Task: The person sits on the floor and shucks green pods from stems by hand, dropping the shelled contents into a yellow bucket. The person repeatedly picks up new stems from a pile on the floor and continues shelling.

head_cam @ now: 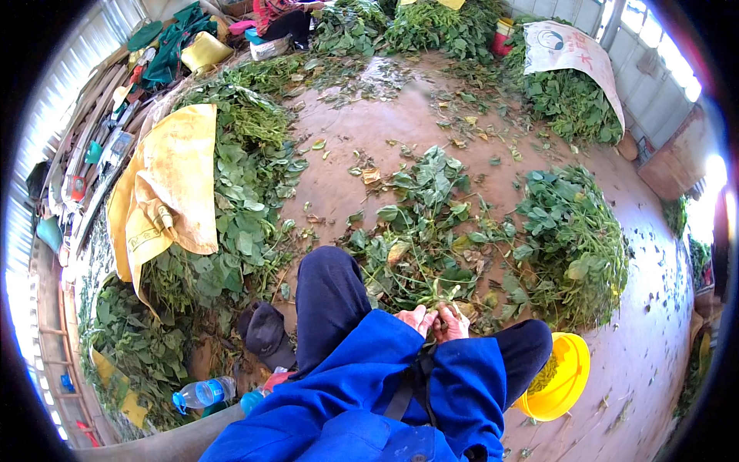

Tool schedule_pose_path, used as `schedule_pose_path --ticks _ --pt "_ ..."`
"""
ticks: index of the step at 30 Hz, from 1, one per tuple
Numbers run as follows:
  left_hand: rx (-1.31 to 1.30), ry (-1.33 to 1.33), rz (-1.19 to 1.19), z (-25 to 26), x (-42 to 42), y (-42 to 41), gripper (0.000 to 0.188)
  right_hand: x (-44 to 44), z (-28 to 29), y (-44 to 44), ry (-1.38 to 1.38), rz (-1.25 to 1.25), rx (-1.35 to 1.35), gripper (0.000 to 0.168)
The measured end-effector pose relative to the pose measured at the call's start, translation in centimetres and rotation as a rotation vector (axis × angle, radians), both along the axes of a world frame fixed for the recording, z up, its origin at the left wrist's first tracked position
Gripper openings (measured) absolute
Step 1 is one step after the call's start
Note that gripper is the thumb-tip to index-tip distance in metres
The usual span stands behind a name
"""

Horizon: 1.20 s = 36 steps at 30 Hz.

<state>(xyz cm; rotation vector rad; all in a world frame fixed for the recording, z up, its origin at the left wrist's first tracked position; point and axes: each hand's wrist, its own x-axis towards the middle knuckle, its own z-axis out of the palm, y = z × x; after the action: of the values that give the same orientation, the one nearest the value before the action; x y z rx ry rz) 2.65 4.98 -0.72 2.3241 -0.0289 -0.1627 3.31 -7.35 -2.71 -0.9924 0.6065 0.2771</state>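
My left hand [417, 320] and my right hand [451, 324] meet between my knees, their fingertips pinching a leafy green stem with pods [439, 295]. Which fingers press on which part is too small to tell. Just beyond them a loose heap of cut bean-like plants [424, 231] lies on the floor, with some yellowed leaves. Right of my right knee a yellow plastic bucket [571, 381] holds small green pods [544, 374].
Bundled plants [577, 248] lie at the right, and a long pile [242, 202] under a yellow woven sack [179, 179] at the left. A dark cap [267, 335] and a plastic bottle [203, 393] lie by my left leg. A person [283, 20] sits at the far back.
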Motion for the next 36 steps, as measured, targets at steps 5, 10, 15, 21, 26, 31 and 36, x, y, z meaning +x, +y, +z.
schedule_pose_path --ticks 5,10,15,21,26,31,36 --pt "0.238 0.013 -0.102 1.4 -0.3 0.7 0.029 0.4 -1.6 1.0 -0.265 0.174 -0.569 0.010" --pt "0.255 -0.057 -0.084 -1.0 -0.2 0.8 0.028 0.5 -0.8 2.0 -0.302 0.097 -0.621 0.010" --pt "-0.654 0.062 0.163 -4.5 0.6 0.5 0.022 0.6 -2.1 0.1 -0.149 0.140 -0.070 0.013" --pt "-1.276 0.688 0.186 -0.4 1.0 1.2 0.017 -0.1 2.3 -0.6 -0.103 0.178 0.201 0.016" --pt "-1.248 0.419 0.039 0.4 -0.1 0.5 0.010 -1.4 4.4 -0.9 -0.230 0.138 0.177 0.023" --pt "-0.786 0.217 -0.050 5.3 -1.3 -0.5 0.013 -2.9 6.6 -0.7 -0.307 0.052 -0.001 0.022" --pt "-0.758 0.201 -0.097 6.3 -2.2 -0.2 0.010 -3.7 8.8 -1.6 -0.207 0.138 0.034 0.014"
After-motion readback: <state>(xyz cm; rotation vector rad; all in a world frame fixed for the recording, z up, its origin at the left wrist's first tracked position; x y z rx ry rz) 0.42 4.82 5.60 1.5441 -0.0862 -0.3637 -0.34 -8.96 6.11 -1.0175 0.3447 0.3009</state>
